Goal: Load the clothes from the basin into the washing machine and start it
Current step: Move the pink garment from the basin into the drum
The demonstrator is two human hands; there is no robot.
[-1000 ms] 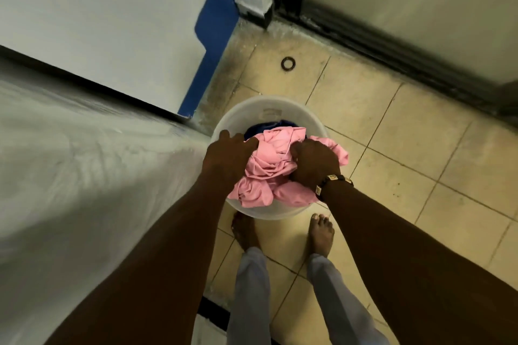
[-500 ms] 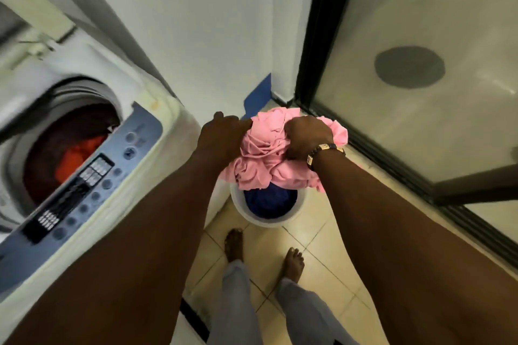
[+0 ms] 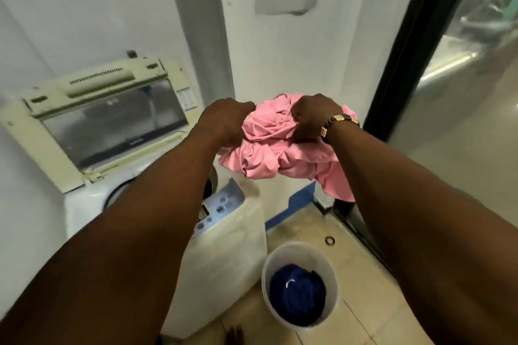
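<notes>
Both hands hold a bunched pink garment (image 3: 276, 152) in the air, to the right of the washing machine's top. My left hand (image 3: 225, 120) grips its left side and my right hand (image 3: 314, 117), with a watch at the wrist, grips its right side. The white top-loading washing machine (image 3: 229, 246) stands at the left with its lid (image 3: 112, 120) raised against the wall; my left forearm hides most of the drum opening. The white basin (image 3: 300, 286) sits on the floor beside the machine with a dark blue garment (image 3: 298, 293) inside.
The machine's control panel (image 3: 221, 204) faces me, partly behind my left arm. A dark-framed glass door (image 3: 462, 120) fills the right side. A small dark ring (image 3: 330, 240) lies on the beige floor tiles beyond the basin.
Both hands have lifted the pink garment out of the basin and up to chest height. The view has tilted up, bringing in the raised lid. The blue garment stays in the basin.
</notes>
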